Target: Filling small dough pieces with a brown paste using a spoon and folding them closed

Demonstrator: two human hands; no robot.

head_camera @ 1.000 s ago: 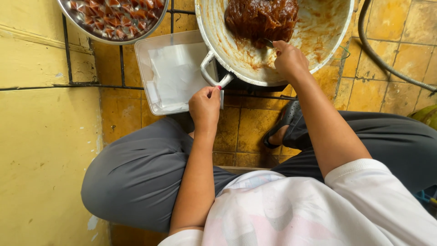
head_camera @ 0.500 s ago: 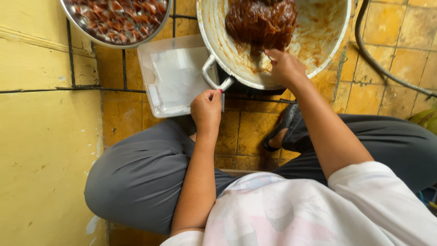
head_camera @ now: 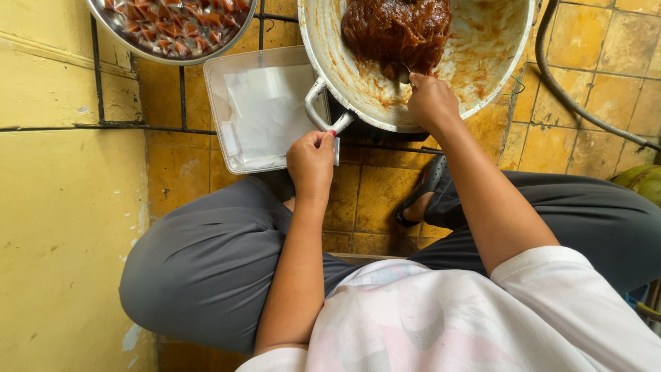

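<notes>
yellow tiled floor (head_camera: 385, 200), big pan (head_camera: 482, 62) of brown paste (head_camera: 396, 27) top centre. right hand (head_camera: 430, 100) pinches spoon (head_camera: 406, 71) in paste. left hand (head_camera: 311, 162) pinches clear wrapper (head_camera: 336, 150) beside tray (head_camera: 217, 117).

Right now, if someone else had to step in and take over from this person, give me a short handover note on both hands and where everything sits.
Left hand: shut on a small clear wrapper sheet, held just below the pan handle.
Right hand: closed on a spoon, its tip in the brown paste inside the big metal pan.
Clear tray with more wrapper sheets lies left of the pan on the tiled floor.
Metal bowl at top left holds many wrapped pieces.
Done: a bowlful wrapped. Left: a large lump of paste is in the pan; the held sheet is empty.
</notes>
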